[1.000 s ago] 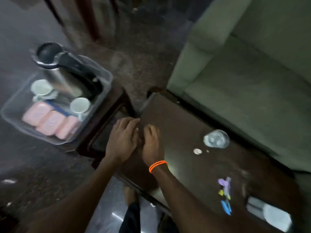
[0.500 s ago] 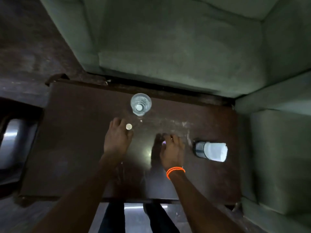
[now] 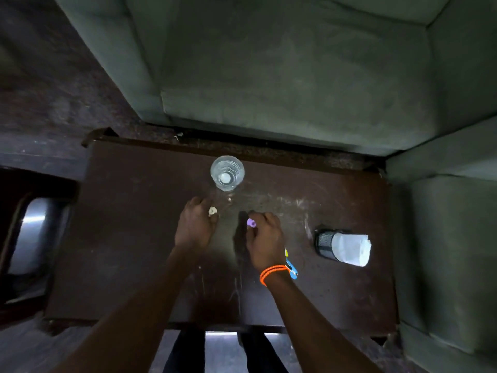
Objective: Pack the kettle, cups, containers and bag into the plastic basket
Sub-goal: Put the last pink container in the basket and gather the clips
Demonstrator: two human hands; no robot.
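- We are pinching a pale scrap (image 3: 212,210) with left hand (image 3: 194,227) fingers, frame centre.
- Right hand (image 3: 265,238) is gripping a purple piece (image 3: 251,222); we should be lifting gently off the worktop (image 3: 129,238).

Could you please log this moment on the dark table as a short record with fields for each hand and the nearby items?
surface: dark wooden table, scuffed, beside a green sofa
left hand: pinches a small whitish piece
right hand: grips a small purple item; orange wristband
clear glass: upright, beyond both hands
mesh holder: lying on its side, white paper sticking out
basket: not in view
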